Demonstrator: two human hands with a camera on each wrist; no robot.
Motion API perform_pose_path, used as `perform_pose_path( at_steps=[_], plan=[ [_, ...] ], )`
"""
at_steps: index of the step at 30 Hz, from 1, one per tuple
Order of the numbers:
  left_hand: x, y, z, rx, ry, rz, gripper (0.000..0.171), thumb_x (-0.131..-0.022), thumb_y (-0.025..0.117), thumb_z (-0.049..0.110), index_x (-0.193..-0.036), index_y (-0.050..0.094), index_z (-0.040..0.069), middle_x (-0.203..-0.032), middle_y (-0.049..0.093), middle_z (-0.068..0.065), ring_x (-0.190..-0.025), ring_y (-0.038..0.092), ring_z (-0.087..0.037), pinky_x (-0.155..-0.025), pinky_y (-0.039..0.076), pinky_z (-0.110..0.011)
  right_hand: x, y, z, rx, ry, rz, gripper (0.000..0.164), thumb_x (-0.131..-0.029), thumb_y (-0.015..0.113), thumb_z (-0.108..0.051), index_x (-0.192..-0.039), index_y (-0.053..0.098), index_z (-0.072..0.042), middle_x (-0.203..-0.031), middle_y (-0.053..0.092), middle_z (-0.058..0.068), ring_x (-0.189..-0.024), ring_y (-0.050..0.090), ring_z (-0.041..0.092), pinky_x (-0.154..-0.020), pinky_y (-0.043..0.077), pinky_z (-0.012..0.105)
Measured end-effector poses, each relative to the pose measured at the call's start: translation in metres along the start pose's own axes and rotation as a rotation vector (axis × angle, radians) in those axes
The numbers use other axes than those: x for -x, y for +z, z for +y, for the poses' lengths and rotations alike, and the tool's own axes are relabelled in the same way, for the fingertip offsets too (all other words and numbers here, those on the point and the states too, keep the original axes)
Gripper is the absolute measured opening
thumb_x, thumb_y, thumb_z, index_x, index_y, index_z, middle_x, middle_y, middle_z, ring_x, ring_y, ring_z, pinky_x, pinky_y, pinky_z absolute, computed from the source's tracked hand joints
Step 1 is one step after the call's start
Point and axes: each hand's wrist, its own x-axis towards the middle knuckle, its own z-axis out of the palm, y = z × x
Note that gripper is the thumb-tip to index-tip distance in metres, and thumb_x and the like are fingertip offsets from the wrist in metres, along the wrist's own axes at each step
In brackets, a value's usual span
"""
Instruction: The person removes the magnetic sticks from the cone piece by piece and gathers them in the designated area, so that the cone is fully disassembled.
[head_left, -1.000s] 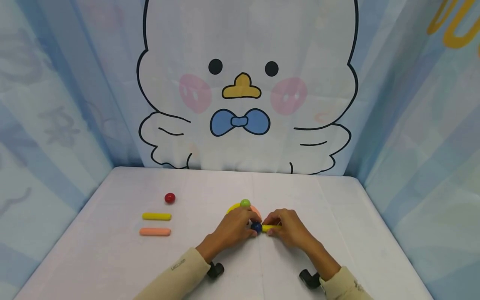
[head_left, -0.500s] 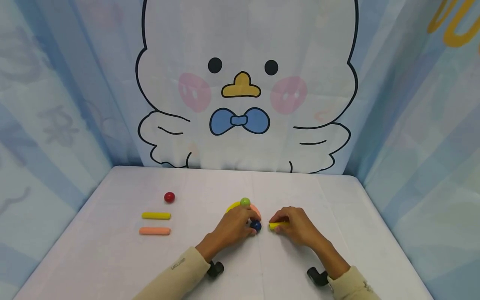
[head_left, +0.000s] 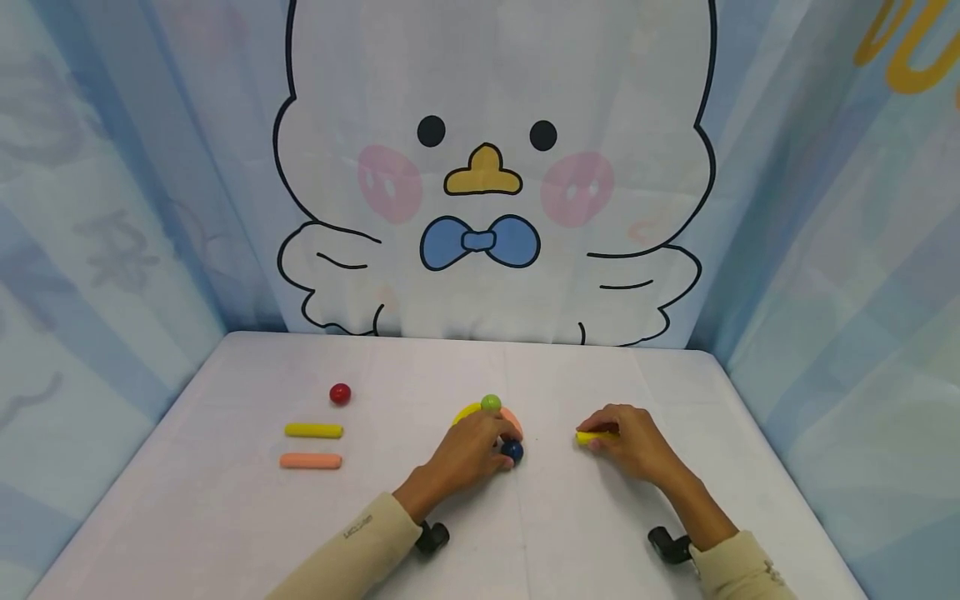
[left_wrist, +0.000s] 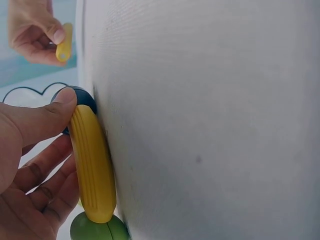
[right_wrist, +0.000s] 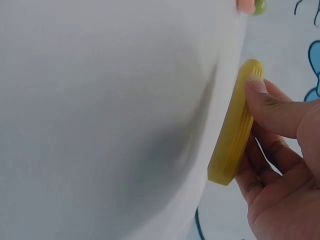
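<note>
My left hand (head_left: 467,450) pinches a dark blue ball (head_left: 512,451) that belongs to a small joined figure of balls and curved sticks. In the left wrist view a curved yellow stick (left_wrist: 93,165) runs from the blue ball to a green ball (left_wrist: 97,228). Beyond the hand, in the head view, a light green ball (head_left: 491,402) sits between a yellow curved piece (head_left: 467,412) and a salmon curved piece (head_left: 513,422). My hand covers the rest. Off to the right, my right hand (head_left: 636,442) holds a loose yellow stick (right_wrist: 235,130) between thumb and fingers, above the table.
At the left of the white table (head_left: 420,375) lie a red ball (head_left: 340,394), a yellow stick (head_left: 313,431) and a salmon stick (head_left: 311,461). A printed curtain (head_left: 480,300) stands behind the table's far edge.
The right hand has drawn the yellow stick away from the blue ball, to the right and slightly farther back. My left hand has kept its place on the blue ball.
</note>
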Motion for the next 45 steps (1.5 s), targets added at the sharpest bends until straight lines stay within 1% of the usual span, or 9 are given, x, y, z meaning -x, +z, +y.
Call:
perform_pose_path(
  at_steps=[6, 11, 18, 23, 31, 37, 40, 45],
  plan=[
    [0.0, 0.001, 0.0, -0.014, 0.007, 0.007, 0.035, -0.079, 0.084, 0.028, -0.111, 0.073, 0.019, -0.106, 0.069, 0.008, -0.092, 0.06, -0.006, -0.088, 0.051, -0.025, 0.002, -0.012, 0.018, 0.008, 0.0, 0.019, 0.024, -0.082, 0.078, -0.002, -0.1, 0.077, -0.018, -0.102, 0.073, -0.003, -0.099, 0.065, 0.019, -0.092, 0.054, 0.043],
    [0.001, 0.002, 0.0, -0.015, -0.005, -0.002, 0.035, -0.08, 0.084, 0.028, -0.111, 0.073, 0.019, -0.105, 0.069, 0.008, -0.092, 0.059, -0.006, -0.088, 0.051, -0.026, 0.003, -0.019, 0.028, 0.018, 0.0, 0.035, 0.023, -0.083, 0.077, -0.001, -0.1, 0.077, -0.016, -0.102, 0.073, 0.0, -0.1, 0.065, 0.023, -0.092, 0.054, 0.046],
    [0.001, 0.002, 0.001, -0.021, -0.011, -0.008, 0.035, -0.08, 0.083, 0.028, -0.112, 0.072, 0.019, -0.106, 0.068, 0.007, -0.093, 0.059, -0.006, -0.09, 0.051, -0.026, 0.004, -0.026, 0.041, 0.046, 0.018, 0.061, 0.022, -0.083, 0.077, -0.001, -0.1, 0.077, -0.016, -0.103, 0.073, 0.002, -0.102, 0.065, 0.026, -0.093, 0.053, 0.048],
    [0.001, 0.002, 0.002, -0.026, -0.015, -0.008, 0.035, -0.08, 0.083, 0.028, -0.112, 0.072, 0.019, -0.107, 0.069, 0.007, -0.093, 0.059, -0.007, -0.09, 0.051, -0.027, 0.003, -0.028, 0.048, 0.051, 0.034, 0.056, 0.022, -0.083, 0.076, 0.0, -0.1, 0.077, -0.015, -0.104, 0.073, 0.005, -0.103, 0.064, 0.028, -0.093, 0.052, 0.05],
    [0.002, 0.002, 0.002, -0.032, -0.027, -0.013, 0.036, -0.081, 0.083, 0.029, -0.114, 0.072, 0.021, -0.109, 0.068, 0.008, -0.095, 0.059, -0.007, -0.092, 0.051, -0.028, 0.003, -0.027, 0.053, 0.04, 0.075, 0.041, 0.022, -0.084, 0.076, 0.0, -0.101, 0.078, -0.014, -0.105, 0.072, 0.006, -0.103, 0.064, 0.028, -0.094, 0.052, 0.05],
    [0.002, 0.001, 0.002, -0.051, -0.007, 0.001, 0.036, -0.08, 0.084, 0.03, -0.113, 0.072, 0.02, -0.108, 0.068, 0.007, -0.098, 0.061, -0.008, -0.093, 0.051, -0.028, 0.003, -0.026, 0.052, 0.045, 0.075, 0.053, 0.022, -0.084, 0.076, -0.001, -0.103, 0.078, -0.011, -0.103, 0.072, 0.006, -0.101, 0.066, 0.028, -0.092, 0.053, 0.049],
    [0.002, 0.001, 0.003, -0.066, 0.001, 0.004, 0.037, -0.08, 0.084, 0.03, -0.113, 0.072, 0.02, -0.108, 0.068, 0.007, -0.1, 0.061, -0.008, -0.094, 0.051, -0.028, 0.003, -0.025, 0.052, 0.051, 0.074, 0.062, 0.023, -0.084, 0.076, -0.001, -0.105, 0.077, -0.009, -0.105, 0.072, 0.009, -0.102, 0.066, 0.029, -0.092, 0.054, 0.048],
    [0.001, 0.001, 0.002, -0.085, 0.013, 0.011, 0.037, -0.08, 0.083, 0.031, -0.114, 0.072, 0.02, -0.108, 0.068, 0.007, -0.101, 0.061, -0.008, -0.095, 0.051, -0.027, 0.002, -0.024, 0.049, 0.057, 0.083, 0.078, 0.025, -0.084, 0.076, -0.001, -0.108, 0.077, -0.009, -0.108, 0.071, 0.011, -0.104, 0.065, 0.032, -0.094, 0.053, 0.049]
  ],
)
